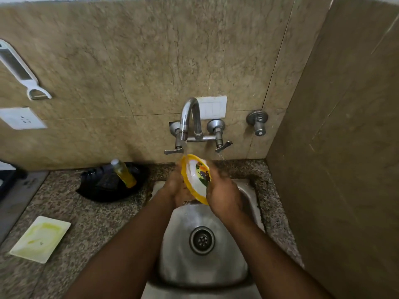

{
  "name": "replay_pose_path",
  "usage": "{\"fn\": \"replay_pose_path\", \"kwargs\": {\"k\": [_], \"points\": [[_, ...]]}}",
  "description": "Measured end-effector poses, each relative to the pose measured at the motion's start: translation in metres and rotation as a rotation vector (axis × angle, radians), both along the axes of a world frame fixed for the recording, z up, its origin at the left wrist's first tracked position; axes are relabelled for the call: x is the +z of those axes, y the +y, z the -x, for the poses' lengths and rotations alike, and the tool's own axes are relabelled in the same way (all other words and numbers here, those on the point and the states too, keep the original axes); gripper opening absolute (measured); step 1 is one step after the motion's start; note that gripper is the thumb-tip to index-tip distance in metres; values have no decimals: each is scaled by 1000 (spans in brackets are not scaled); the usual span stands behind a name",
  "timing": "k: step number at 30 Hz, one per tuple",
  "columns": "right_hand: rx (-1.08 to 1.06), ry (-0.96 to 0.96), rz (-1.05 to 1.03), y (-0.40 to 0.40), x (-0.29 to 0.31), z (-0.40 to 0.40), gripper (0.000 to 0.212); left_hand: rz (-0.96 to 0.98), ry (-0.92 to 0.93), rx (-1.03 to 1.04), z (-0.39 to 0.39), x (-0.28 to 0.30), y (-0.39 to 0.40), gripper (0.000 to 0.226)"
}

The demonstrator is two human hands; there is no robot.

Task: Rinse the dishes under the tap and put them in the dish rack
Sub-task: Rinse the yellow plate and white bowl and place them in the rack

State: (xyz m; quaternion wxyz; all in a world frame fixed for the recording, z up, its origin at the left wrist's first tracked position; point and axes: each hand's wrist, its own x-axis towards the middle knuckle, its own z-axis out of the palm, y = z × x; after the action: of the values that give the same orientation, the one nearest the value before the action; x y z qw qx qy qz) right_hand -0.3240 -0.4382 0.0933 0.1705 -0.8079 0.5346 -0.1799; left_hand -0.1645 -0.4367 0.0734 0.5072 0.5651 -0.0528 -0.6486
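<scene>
A small bowl (197, 178) with a yellow rim, white inside and a coloured picture is held tilted on edge over the steel sink (183, 262), just under the spout of the tap (187, 117). My left hand (177, 186) grips it from behind on the left. My right hand (224, 197) grips its lower right edge. Water splashes near the bowl's top. A white square plate (41, 239) with yellow-green smears lies on the counter at the left.
A black tray (97, 188) behind the sink's left side holds a bottle of yellow liquid (124, 173). The speckled stone counter (86, 223) surrounds the sink. A wall stands close on the right. A grater (19, 70) hangs on the left wall.
</scene>
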Motion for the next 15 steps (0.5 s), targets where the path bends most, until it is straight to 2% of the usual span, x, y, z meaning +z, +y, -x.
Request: {"fn": "replay_pose_path", "kwargs": {"k": [2,3,6,7,10,13,15], "points": [[125,122,6,7,-8,1,80,-1,78,61,-7,4,-1,81],[188,173,14,11,-14,1,82,-5,67,112,-8,6,1,79],[274,253,66,23,-30,3,83,13,-7,233,-9,2,4,43],[279,255,79,26,-33,4,83,2,-55,259,-9,1,9,40],[299,191,54,28,-38,3,75,33,-111,251,-10,-12,21,39],[384,63,-20,20,-42,-7,63,47,-215,229,-6,-21,29,28],[403,18,17,11,-44,-18,58,86,-197,227,1,-22,35,31]]}}
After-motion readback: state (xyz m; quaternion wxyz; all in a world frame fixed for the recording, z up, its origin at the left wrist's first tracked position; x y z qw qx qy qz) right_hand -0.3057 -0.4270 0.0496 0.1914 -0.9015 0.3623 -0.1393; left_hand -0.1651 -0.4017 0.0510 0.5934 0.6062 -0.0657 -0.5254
